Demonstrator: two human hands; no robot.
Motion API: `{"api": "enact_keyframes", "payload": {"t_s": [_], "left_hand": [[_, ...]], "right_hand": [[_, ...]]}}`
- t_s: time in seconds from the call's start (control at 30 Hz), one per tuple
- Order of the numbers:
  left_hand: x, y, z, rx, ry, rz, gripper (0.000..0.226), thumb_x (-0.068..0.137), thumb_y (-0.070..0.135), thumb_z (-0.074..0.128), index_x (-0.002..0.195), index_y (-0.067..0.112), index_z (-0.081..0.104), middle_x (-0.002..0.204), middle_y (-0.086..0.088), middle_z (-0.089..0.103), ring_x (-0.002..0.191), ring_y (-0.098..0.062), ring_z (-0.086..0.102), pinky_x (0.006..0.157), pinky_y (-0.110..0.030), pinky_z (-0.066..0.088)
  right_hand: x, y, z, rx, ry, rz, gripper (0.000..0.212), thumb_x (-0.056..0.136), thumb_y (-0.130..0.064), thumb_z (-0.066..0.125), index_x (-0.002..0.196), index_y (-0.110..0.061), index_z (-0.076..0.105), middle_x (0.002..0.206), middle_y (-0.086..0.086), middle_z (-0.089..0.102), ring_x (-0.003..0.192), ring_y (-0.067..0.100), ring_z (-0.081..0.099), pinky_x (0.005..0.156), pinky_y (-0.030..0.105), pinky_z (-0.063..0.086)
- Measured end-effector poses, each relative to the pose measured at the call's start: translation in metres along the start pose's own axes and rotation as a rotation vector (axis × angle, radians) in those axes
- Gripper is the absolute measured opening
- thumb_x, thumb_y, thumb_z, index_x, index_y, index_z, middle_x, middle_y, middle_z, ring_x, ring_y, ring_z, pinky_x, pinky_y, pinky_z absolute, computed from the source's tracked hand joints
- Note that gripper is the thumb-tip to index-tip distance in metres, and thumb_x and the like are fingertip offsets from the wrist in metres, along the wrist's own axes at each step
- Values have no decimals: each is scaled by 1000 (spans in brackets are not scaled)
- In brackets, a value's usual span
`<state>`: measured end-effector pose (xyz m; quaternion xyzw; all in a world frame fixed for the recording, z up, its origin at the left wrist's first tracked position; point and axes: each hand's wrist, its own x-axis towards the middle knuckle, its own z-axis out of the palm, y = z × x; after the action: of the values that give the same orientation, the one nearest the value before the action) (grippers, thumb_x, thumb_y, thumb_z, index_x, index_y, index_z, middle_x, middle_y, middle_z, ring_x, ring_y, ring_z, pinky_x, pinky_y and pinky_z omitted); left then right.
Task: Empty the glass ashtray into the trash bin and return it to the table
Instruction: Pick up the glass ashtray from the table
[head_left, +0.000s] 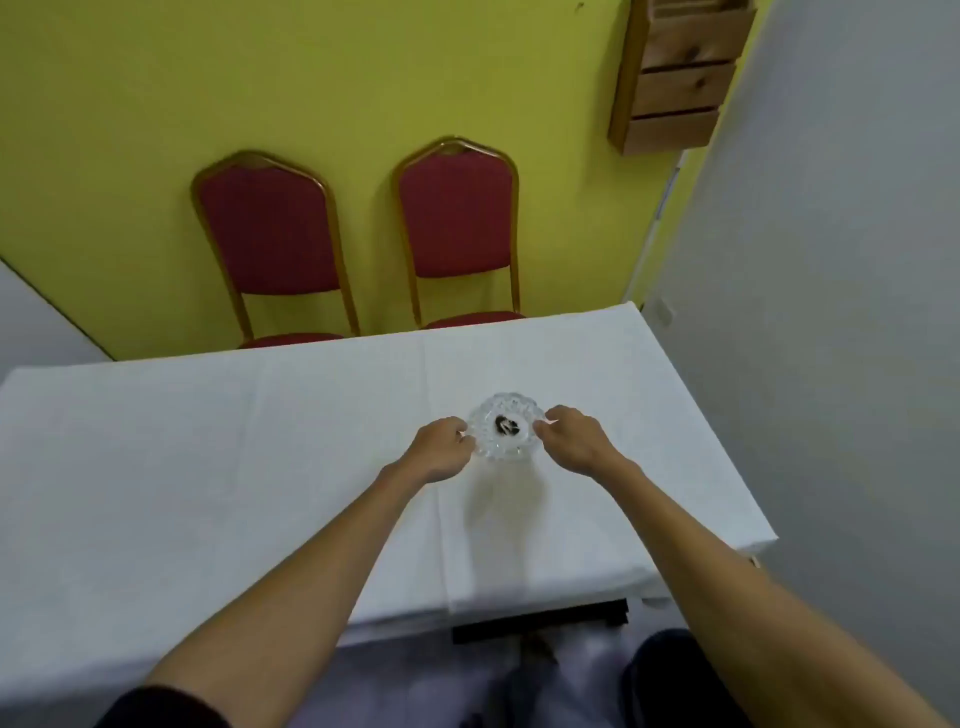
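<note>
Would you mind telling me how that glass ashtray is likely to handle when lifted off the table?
The glass ashtray looks thick and cut-patterned, so probably rigid, heavyish and breakable. Both hands, left and right, meet its rim; smooth glass may slip. The dark debris inside could spill if tilted.

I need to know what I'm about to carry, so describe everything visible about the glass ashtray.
The ashtray is round, clear cut glass with a scalloped, ribbed rim that catches the light. A small dark clump of ash or butts lies in its middle, so it is not yet emptied. It sits upright on the white tablecloth, right of the table's centre. The left hand touches its left edge and the right hand its right edge; whether it is lifted cannot be told.
</note>
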<state>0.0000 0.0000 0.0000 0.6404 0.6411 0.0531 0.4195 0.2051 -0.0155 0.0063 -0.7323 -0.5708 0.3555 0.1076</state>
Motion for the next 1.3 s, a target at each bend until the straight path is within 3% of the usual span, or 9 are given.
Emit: {"api": "enact_keyframes", "payload": {"t_s": [0.07, 0.17, 0.27, 0.37, 0.6, 0.73, 0.93, 1.07, 1.3], "left_hand": [[11, -2, 6, -57, 16, -22, 13, 99, 23, 40, 90, 17, 48, 88, -6, 50, 81, -22, 46, 72, -31, 33], [29, -8, 19, -106, 13, -120, 22, 99, 22, 37, 98, 10, 56, 96, -14, 57, 81, -22, 50, 63, -28, 32], [44, -4, 28, -191, 26, -195, 38, 99, 20, 37, 129, 9, 57, 122, -14, 62, 108, -31, 62, 74, -26, 41], [66, -9, 40, -236, 89, -231, 19, 91, 14, 36, 76, 18, 49, 85, -6, 55, 83, -22, 54, 70, -34, 43], [79, 2, 55, -319, 195, -318, 25, 92, 18, 33, 71, 16, 46, 75, -5, 53, 76, -21, 54, 76, -47, 58], [79, 6, 60, -382, 230, -365, 31, 95, 20, 33, 65, 16, 41, 72, -4, 51, 76, -24, 58, 84, -53, 58], [60, 19, 68, -469, 266, -379, 34, 97, 21, 33, 67, 16, 47, 82, -10, 64, 85, -31, 71, 66, -36, 52], [34, 30, 76, -545, 307, -324, 30, 97, 15, 34, 68, 14, 44, 75, -6, 57, 68, -22, 62, 56, -28, 45], [-21, 41, 104, -641, 263, -185, 34, 101, 31, 38, 106, 9, 64, 93, -7, 71, 70, -16, 64, 74, -37, 58]], "right_hand": [[8, 3, 1, 53, -1, 50, 50, 102, -34, 40, 137, 1, 48, 138, 19, 58, 128, 37, 51, 98, 37, 41], [25, 10, 7, 124, -19, 100, 50, 103, -33, 39, 139, 2, 45, 138, 20, 57, 128, 37, 52, 98, 37, 42], [44, 13, 12, 155, -35, 125, 51, 104, -34, 37, 143, -1, 43, 142, 20, 54, 127, 37, 55, 102, 37, 43], [61, 19, 20, 209, -32, 133, 52, 103, -38, 35, 146, -12, 44, 141, 15, 58, 119, 36, 62, 103, 42, 48], [80, 29, 41, 241, 38, 110, 41, 102, -41, 31, 103, -12, 60, 95, 14, 70, 86, 34, 68, 74, 42, 57], [79, 30, 42, 312, 76, 91, 37, 101, -37, 34, 98, -13, 62, 88, 12, 71, 78, 33, 69, 69, 42, 57], [61, 37, 44, 318, 137, 42, 27, 102, -23, 34, 100, -14, 59, 92, 16, 66, 77, 30, 57, 57, 28, 34], [28, 42, 41, 343, 208, 18, 28, 104, -24, 30, 111, -17, 56, 96, 16, 58, 75, 14, 45, 57, 15, 27], [-56, 61, 42, 409, 372, 46, 36, 106, -23, 31, 135, -20, 52, 102, 9, 56, 95, 17, 40, 75, 24, 29]]}}
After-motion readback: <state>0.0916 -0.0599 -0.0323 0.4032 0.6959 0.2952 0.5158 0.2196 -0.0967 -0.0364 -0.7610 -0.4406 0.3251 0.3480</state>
